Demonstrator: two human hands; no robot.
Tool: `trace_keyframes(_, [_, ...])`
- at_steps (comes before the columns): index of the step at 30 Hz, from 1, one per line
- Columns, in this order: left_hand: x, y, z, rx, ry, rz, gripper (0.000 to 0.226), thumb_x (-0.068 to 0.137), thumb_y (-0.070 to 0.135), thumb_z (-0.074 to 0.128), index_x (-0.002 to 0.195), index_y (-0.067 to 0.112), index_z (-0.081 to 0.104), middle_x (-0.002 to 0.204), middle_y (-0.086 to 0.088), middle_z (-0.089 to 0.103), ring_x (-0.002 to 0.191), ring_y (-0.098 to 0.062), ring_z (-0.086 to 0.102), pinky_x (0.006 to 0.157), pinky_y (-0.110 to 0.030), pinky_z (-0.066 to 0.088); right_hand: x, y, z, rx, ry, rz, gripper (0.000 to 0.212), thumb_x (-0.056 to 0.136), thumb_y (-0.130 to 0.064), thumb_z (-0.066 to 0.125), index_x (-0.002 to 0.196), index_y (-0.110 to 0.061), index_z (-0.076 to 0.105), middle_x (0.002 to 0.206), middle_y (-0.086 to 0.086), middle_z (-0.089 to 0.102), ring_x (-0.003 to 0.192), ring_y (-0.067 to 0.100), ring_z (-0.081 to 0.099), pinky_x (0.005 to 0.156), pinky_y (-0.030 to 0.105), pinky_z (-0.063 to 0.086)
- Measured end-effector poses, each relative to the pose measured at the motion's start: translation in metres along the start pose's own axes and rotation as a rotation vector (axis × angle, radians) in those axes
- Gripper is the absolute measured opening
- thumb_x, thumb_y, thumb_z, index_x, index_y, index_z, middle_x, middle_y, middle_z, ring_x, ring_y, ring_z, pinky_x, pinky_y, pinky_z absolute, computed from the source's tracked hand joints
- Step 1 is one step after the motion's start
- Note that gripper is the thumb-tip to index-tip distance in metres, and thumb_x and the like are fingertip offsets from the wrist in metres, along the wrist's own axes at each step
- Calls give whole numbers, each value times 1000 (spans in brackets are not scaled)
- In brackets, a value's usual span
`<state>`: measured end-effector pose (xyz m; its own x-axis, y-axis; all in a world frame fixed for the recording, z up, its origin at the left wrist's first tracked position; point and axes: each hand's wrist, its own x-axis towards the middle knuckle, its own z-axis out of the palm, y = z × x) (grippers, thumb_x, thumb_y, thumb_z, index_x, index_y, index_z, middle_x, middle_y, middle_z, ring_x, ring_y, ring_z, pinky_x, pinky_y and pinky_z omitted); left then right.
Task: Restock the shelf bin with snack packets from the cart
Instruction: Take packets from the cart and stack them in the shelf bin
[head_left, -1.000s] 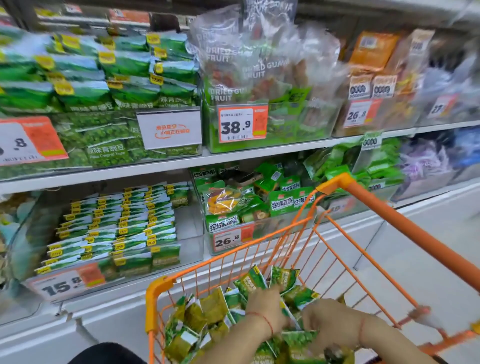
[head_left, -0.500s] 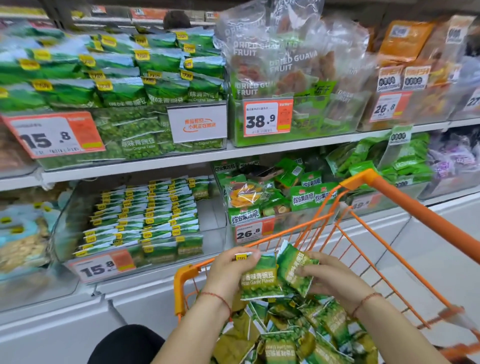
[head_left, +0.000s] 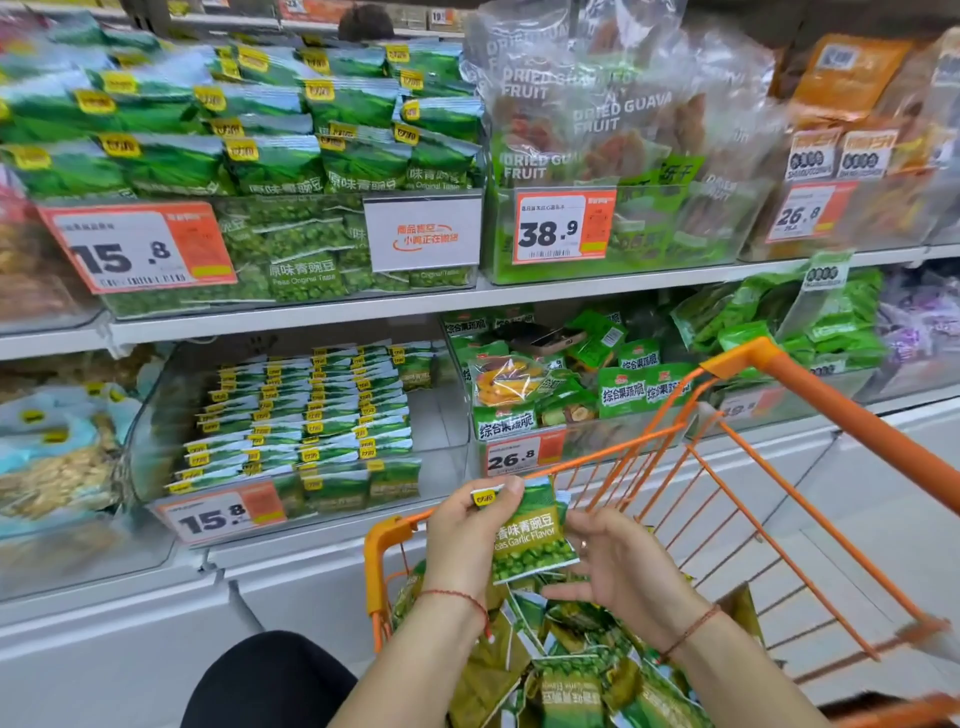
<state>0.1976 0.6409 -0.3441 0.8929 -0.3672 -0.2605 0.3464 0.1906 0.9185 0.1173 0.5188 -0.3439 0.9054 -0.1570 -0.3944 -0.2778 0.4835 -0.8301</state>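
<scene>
Change: one second ago both hands were deep among the packets in the cart; half a second ago they came up with two packets side by side; now the packets are gathered into one small stack, lifted above the cart's front rim.
Left hand (head_left: 462, 535): its grip is closed on the packets (head_left: 532, 535), thumb on the top corner with the yellow sticker, fingers behind.
Right hand (head_left: 618, 566): its grip is relaxed and half wide; the fingertips touch the right edge of the stack, and it seems to square the stack rather than carry it.
Packets in hand: green, with "Peas Garlic Flavor" printed on the front; a second packet shows behind the first. I cannot tell if there are more.
Cart (head_left: 810, 384): orange wire, many more green packets (head_left: 561, 675) lie loose at its bottom.
Shelf bin (head_left: 441, 415): clear bin on the lower shelf, to the left and above the hands, marked 15.8. Rows of similar packets fill its left part; the right side has free room.
Meaning for the task: picking seems finished for this handful. I judge the next move is to carry the stack to the bin and stand it in the open right part.
Risk: a thin, slippery packet may slide out of the stack on the way.
</scene>
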Motion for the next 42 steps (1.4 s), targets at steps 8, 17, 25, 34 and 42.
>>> trace_keyframes(8, [3, -3, 0, 439, -37, 221, 11, 91, 37, 58, 100, 31, 55, 94, 13, 66, 86, 2, 60, 77, -23, 50, 3, -6, -17, -371, 169, -40, 72, 78, -25, 77, 138, -4, 41, 136, 6, 48, 105, 9, 60, 76, 33, 58])
trace_keyframes(17, [-8, -66, 28, 1869, -1087, 32, 78, 84, 34, 69, 146, 13, 26, 131, -15, 53, 114, -33, 53, 91, -43, 49, 12, -7, -61, -116, 401, 15, 95, 78, -17, 75, 150, -8, 15, 159, 1, 10, 140, 30, 25, 69, 34, 59])
trace_keyframes(25, [3, -69, 22, 1721, -910, -2, 73, 76, 26, 78, 138, 14, 41, 135, -10, 49, 122, -28, 48, 96, -34, 43, 14, -3, -67, 6, 320, 32, 65, 71, -18, 80, 126, 2, 52, 144, 7, 37, 121, 23, 48, 63, 30, 57])
trace_keyframes(34, [24, 6, -13, 688, -495, -173, 34, 83, 6, 69, 111, 19, 55, 121, 2, 50, 67, -5, 63, 58, -21, 54, 3, -13, -55, 124, 447, -44, 5, 91, -11, 57, 94, -8, 59, 126, 2, 40, 117, 32, 45, 65, 34, 56])
trace_keyframes(42, [24, -4, 7, 173, -307, -211, 68, 86, 8, 65, 144, 4, 31, 133, -4, 45, 101, -16, 57, 74, -28, 57, 4, -7, -50, 100, 237, 22, 107, 70, -5, 73, 151, -9, 3, 158, 11, 12, 140, 27, 29, 73, 31, 59])
